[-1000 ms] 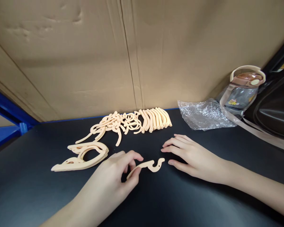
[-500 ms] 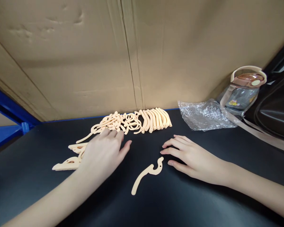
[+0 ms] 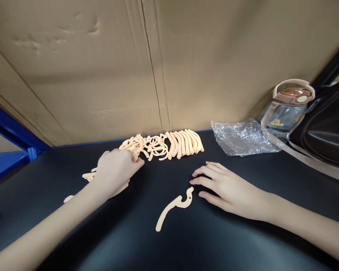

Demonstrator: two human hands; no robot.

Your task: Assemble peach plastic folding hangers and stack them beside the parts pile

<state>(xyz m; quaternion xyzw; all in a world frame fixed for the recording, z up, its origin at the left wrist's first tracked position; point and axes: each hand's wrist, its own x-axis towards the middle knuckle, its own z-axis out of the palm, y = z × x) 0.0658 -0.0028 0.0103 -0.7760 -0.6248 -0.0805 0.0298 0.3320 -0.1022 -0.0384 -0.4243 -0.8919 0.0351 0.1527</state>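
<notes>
My left hand [image 3: 117, 169] reaches to the left end of a pile of loose beige hanger pieces [image 3: 155, 145]. Its thumb and fingers are pinched together on one beige hanger piece [image 3: 135, 156], most of which the hand hides. My right hand [image 3: 226, 190] rests over the black table with fingers spread and nothing in them. Just left of its fingertips lies a single hooked hanger arm [image 3: 173, 207], flat on the table. Beneath my left wrist are more assembled-looking hanger pieces [image 3: 88, 175], partly covered by the forearm.
Curved hanger bars [image 3: 186, 143] stand in a neat row right of the pile. A crumpled clear plastic bag [image 3: 243, 139] lies farther right, beside a strapped water bottle [image 3: 288, 113] and a black bag [image 3: 330, 131]. Cardboard [image 3: 101, 75] walls the back; a blue frame [image 3: 8, 131] is at left.
My left hand has moved left and slightly farther back, its fingers closing into a pinch at the pile. My right hand and the single hanger arm have stayed in place.
</notes>
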